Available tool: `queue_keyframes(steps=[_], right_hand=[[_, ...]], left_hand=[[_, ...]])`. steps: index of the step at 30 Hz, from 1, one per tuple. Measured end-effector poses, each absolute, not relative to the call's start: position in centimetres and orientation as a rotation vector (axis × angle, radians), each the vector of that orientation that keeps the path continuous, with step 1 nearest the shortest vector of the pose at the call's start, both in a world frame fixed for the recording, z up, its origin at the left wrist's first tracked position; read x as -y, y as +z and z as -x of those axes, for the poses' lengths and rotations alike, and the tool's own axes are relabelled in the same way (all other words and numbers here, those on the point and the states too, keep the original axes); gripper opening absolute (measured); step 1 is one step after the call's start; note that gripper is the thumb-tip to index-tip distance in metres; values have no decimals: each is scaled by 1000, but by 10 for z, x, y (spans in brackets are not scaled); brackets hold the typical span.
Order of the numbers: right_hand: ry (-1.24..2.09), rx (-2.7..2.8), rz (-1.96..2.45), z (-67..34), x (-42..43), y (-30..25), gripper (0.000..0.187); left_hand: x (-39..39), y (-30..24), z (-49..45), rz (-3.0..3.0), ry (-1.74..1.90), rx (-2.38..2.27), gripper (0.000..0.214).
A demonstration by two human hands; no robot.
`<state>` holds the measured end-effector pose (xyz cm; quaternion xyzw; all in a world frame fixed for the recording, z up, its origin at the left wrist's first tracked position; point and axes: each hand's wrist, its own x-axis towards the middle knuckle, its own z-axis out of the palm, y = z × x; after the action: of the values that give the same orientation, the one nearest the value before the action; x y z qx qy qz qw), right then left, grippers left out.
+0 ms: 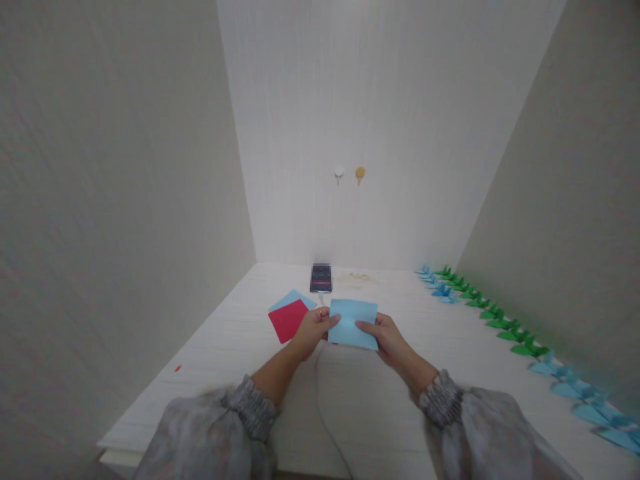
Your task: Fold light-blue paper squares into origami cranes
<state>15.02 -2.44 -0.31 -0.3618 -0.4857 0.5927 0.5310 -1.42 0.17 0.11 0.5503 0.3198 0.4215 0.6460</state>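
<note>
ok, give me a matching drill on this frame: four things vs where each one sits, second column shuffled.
Things:
1. light blue sheet
2. red sheet
3. phone
4. green paper figures

Places:
A. in a row along the right wall
B. flat on the table, beside the left hand
C. pinched between the left hand and the right hand
D. at the far end of the table, centre

Pairs: 1-C, 2-B, 3-D, 4-A.
</note>
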Motion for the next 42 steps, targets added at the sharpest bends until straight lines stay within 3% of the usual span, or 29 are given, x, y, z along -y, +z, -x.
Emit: queue_keyframes(steps=[11, 17, 22, 27, 34, 42], right_hand=[[1338, 1192, 877, -158, 14, -14, 19], [1118, 1340, 930, -164, 10, -19, 18], [1085, 1461, 937, -165, 13, -14, 18], [1179, 1407, 812, -171, 18, 2, 37], [1081, 1617, 1142, -157, 24, 6, 27], [1031, 1501, 1117, -153, 25, -2, 26]], left_hand=[[-8, -1, 21, -1129, 982, -683, 30], [-3, 4, 19, -1112, 786, -706, 53], [-5, -3, 17, -1288, 836, -772, 45], [-11, -9, 17, -1366, 963, -834, 43], [-1, -9, 11, -1565, 861, -784, 46], [0, -4, 7, -1442, 1044, -703, 64]])
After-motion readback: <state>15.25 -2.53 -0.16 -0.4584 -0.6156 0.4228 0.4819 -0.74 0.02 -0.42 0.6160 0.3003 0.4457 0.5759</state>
